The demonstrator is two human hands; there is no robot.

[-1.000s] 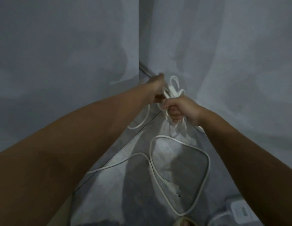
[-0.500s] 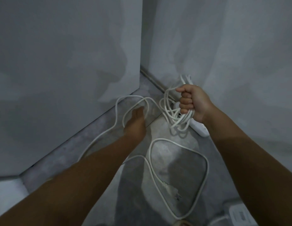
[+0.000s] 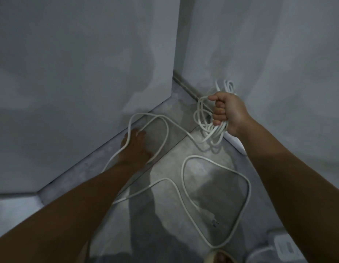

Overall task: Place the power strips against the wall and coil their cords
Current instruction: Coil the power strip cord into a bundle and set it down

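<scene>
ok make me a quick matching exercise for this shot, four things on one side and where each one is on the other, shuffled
Things:
1. coiled cord bundle
2. plug
3. left hand
4. power strip

Places:
A. bottom right corner of the view
B. gripped in the right hand
C. low on the floor by the left wall
D. lying on the floor inside a loose cord loop

Pairs: 1-B, 2-D, 3-C, 4-A

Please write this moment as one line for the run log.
right hand: fist shut on coiled white cord bundle | left hand: down on loose white cord on grey floor | coiling unfinished
</scene>
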